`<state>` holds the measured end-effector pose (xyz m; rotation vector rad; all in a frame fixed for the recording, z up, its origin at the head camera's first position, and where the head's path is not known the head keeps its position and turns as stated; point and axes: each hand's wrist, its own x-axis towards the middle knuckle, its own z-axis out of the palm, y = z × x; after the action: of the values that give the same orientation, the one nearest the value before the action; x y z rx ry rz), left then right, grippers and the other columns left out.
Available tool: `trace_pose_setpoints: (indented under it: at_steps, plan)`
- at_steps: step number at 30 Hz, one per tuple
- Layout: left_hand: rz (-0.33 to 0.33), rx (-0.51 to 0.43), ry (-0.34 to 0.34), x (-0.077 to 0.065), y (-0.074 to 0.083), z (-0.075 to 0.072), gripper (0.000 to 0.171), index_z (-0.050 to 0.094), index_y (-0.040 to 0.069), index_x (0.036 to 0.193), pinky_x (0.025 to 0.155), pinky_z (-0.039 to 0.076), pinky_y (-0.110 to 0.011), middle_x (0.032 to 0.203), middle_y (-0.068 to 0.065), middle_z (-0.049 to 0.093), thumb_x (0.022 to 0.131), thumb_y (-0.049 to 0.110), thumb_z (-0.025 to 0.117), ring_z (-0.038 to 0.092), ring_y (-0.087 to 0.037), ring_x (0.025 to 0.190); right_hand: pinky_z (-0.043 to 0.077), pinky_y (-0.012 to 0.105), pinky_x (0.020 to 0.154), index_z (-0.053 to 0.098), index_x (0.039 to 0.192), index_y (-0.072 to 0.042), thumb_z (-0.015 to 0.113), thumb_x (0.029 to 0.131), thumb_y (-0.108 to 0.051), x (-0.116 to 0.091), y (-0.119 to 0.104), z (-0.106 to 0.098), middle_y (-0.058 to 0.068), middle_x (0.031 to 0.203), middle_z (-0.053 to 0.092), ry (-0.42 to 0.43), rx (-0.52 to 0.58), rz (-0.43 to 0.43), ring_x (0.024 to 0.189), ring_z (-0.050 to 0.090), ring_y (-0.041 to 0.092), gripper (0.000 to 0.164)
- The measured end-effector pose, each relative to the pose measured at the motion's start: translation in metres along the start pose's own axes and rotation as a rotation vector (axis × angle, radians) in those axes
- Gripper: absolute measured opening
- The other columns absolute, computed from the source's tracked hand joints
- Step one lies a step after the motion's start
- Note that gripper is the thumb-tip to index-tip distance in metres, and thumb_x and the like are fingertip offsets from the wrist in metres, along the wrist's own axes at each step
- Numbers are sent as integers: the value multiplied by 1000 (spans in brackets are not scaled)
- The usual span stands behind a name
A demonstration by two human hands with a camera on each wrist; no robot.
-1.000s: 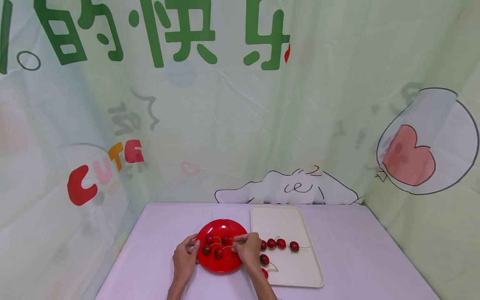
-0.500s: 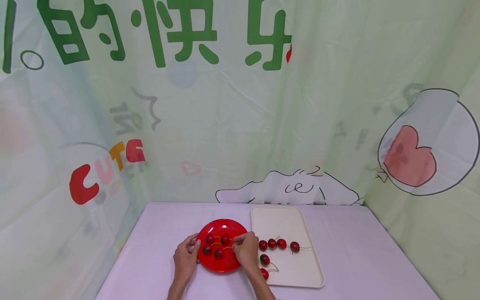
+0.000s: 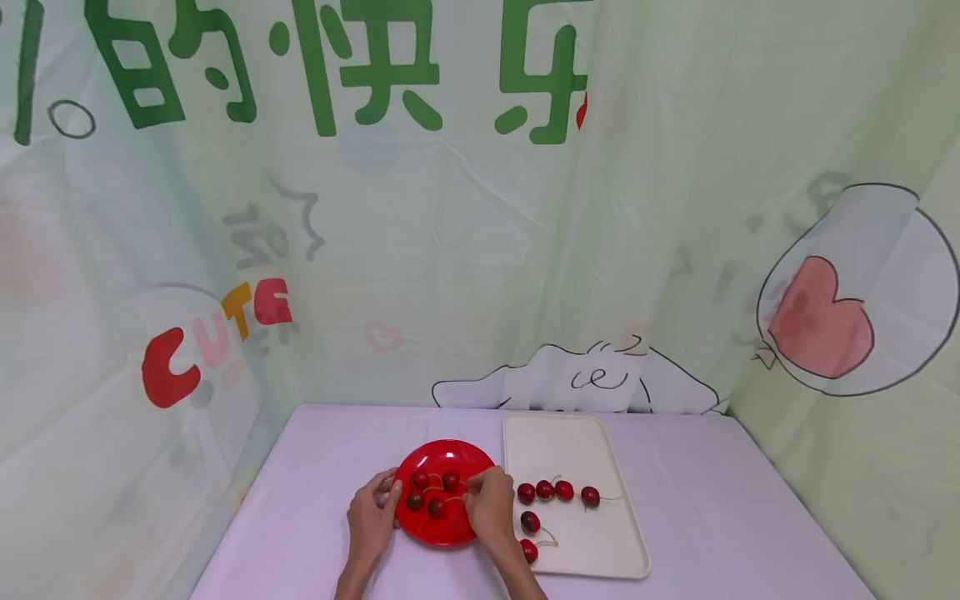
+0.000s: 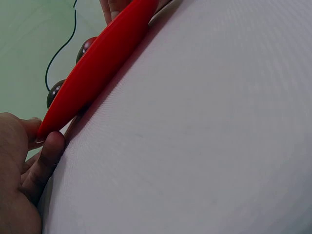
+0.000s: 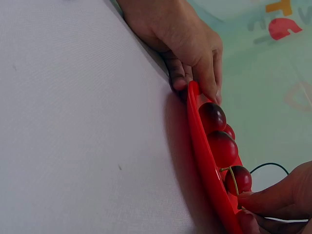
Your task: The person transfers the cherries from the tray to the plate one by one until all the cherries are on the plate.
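Note:
A red plate (image 3: pixel 444 534) holds several dark red cherries with green stems. At its left rim my left hand (image 3: pixel 370 518) grips it, thumb on top and fingers below, as the left wrist view shows at the plate's edge (image 4: pixel 105 68). My right hand (image 3: pixel 491 504) is over the plate's right side. Its thumb and fingertips pinch the stem of the front cherry (image 3: pixel 437 507), which sits on the plate. In the right wrist view, a thin stem (image 5: pixel 234 179) runs down to the right fingertips, which partly hide its end.
Right of the plate lies a cream rectangular tray (image 3: pixel 562 446). A row of cherries (image 3: pixel 545 490) crosses it, with two more cherries (image 3: pixel 530 522) nearer its left front. The white-covered table (image 3: pixel 712 517) is bordered by printed curtains (image 3: pixel 450 250).
My right hand has shifted slightly left, uncovering more of the tray's leftmost cherry. The left hand keeps its grip on the plate, and the cherries lie as before.

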<state>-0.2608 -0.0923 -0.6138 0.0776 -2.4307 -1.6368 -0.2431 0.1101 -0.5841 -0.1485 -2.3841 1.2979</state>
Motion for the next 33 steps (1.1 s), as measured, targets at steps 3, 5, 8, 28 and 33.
trace_pose_setpoints:
  at_steps: [3, 5, 8, 28, 33]
  plan:
    - [5, 7, -1, 0, -2, 1, 35, 72, 5, 141, 53, 56, -18, 116, -19, 77, 107, 14, 71, 61, -10, 57, 70, 45, 70, 81, 99, 9, 86, 79, 11, -3, -4, -3, 16, 85, 76, -7, -11, 2, 80, 71, 26, 21]
    - [17, 13, 0, -1, -3, 1, 35, 71, 4, 140, 53, 56, -19, 115, -19, 77, 107, 13, 71, 61, -10, 56, 70, 46, 72, 80, 99, 10, 86, 78, 13, -7, -13, -8, 17, 86, 76, -7, -14, 16, 81, 71, 27, 22]
    - [17, 11, 3, -3, -3, 2, 34, 72, 4, 140, 52, 56, -19, 114, -19, 77, 107, 13, 71, 61, -10, 57, 70, 45, 72, 79, 99, 8, 87, 79, 12, -8, -16, -10, 15, 86, 75, -12, -33, 40, 80, 70, 24, 21]
    - [-5, 10, 2, -1, 2, 3, 36, 71, 3, 141, 53, 56, -20, 116, -20, 78, 106, 11, 72, 62, -14, 61, 68, 35, 71, 84, 100, 7, 90, 82, 5, 4, -13, -30, 15, 84, 80, -13, 34, 25, 77, 71, 18, 19]
    - [-15, 19, 11, 1, -1, 3, 36, 71, 5, 141, 53, 56, -20, 117, -20, 78, 106, 11, 72, 61, -13, 60, 68, 33, 70, 83, 103, 9, 88, 84, 6, 4, -38, -53, 16, 85, 80, -47, 51, 107, 74, 73, 17, 20]
